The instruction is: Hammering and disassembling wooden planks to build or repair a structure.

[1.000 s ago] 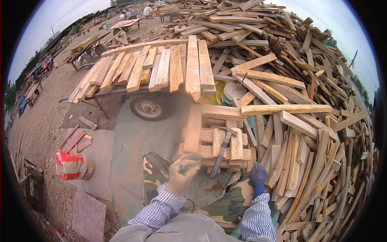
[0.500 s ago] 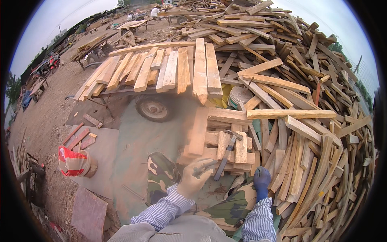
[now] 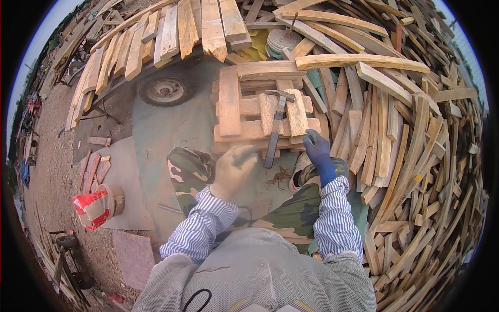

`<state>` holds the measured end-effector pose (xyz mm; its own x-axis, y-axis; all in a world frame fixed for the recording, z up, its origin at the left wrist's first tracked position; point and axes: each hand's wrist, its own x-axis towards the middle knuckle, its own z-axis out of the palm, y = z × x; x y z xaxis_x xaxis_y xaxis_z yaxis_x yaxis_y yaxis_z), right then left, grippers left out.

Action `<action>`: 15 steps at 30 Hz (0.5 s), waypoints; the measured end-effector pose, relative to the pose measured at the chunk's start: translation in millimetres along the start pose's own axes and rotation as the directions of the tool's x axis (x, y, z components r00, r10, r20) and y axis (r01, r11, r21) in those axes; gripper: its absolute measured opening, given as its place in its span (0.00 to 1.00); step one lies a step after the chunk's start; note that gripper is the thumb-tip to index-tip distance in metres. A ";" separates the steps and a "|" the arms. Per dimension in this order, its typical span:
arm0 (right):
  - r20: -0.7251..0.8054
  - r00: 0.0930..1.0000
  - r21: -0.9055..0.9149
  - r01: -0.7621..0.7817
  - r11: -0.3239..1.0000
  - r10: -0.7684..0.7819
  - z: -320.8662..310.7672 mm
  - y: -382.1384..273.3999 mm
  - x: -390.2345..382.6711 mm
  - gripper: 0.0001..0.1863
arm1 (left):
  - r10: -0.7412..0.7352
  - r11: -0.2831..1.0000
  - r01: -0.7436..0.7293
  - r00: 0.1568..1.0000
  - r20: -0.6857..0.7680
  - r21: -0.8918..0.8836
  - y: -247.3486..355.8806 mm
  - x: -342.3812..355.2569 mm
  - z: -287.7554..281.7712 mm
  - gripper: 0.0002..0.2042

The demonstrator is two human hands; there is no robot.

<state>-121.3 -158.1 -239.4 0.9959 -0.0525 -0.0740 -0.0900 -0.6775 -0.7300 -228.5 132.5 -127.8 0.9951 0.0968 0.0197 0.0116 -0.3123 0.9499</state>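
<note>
My left hand (image 3: 235, 169), in a pale glove with a greyish palm side, hovers just in front of a stack of short timber blocks (image 3: 249, 128). Its fingers are curled in; anything inside them is hidden. Crosswise layers form the stack, with gaps between them. On its top lies a claw hammer (image 3: 276, 125), head away from me, dark handle jutting toward my body between my hands. My right hand (image 3: 318, 150), gloved in blue, is beside the stack's near right corner with bent fingers. What it holds, if anything, does not show.
Boards lie on a wheeled cart (image 3: 165, 92) ahead on the left. A large heap of loose timber (image 3: 400, 151) rises along the right. A bucket with a red-and-white bag (image 3: 112, 200) stands at the left. Behind the stack is a white bucket (image 3: 283, 42). My camouflage-clad legs flank the stack's near side.
The view has tilted downward, so the cart and stack appear higher. My right hand has left my knee and moved forward to the stack's corner. The hammer still lies on the blocks.
</note>
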 end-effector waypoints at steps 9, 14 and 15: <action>0.114 0.988 -0.050 -0.094 0.994 0.100 41.8 16.4 -27.9 0.24 | 0.075 0.972 -0.110 0.983 0.170 0.207 -20.7 17.5 44.3 0.16; 0.142 0.986 -0.130 -0.074 0.989 0.092 50.7 23.7 -20.0 0.22 | 0.100 0.980 -0.134 0.970 0.220 0.144 -14.7 31.2 71.4 0.17; 0.149 0.985 -0.116 -0.064 0.991 0.081 52.4 22.1 -20.5 0.21 | 0.073 0.986 -0.104 0.973 0.218 0.132 -17.8 31.3 75.7 0.17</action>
<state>-144.3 -133.6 -289.7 0.9724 0.0029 -0.2335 -0.1514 -0.7535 -0.6398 -190.1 69.5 -167.8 0.9907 -0.1348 0.0206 -0.0789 -0.4431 0.8930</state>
